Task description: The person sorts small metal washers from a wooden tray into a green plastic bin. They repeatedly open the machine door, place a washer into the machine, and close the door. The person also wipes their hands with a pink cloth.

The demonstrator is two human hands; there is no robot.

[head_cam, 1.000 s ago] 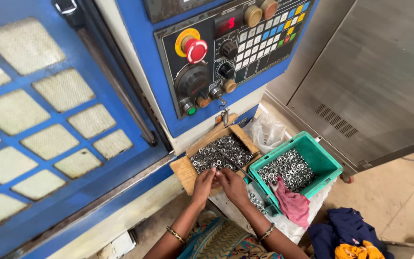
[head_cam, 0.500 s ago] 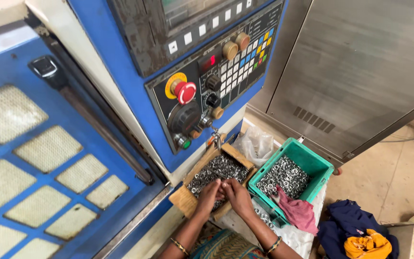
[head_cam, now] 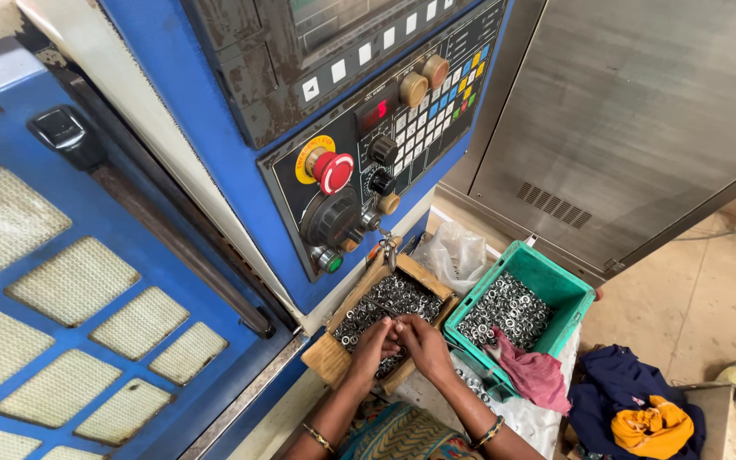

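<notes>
Hands were brought together over a shallow wooden tray [head_cam: 331,358] heaped with small metal rings [head_cam: 389,300]. The left hand [head_cam: 374,345] was curled, its fingertips meeting those of the right hand [head_cam: 420,339] just above the pile; something small was pinched between them, though what exactly could not be told, nor how tightly it was gripped. A bangle was seen on each wrist. The tray was set against the foot of a blue machine, directly below its control panel [head_cam: 385,153] with a red emergency-stop button [head_cam: 332,171]. Just right of the tray, a green plastic crate [head_cam: 574,294] held more rings, with a pink rag [head_cam: 536,377] draped over its near corner. A crumpled clear plastic bag [head_cam: 453,254] lay behind both containers.
</notes>
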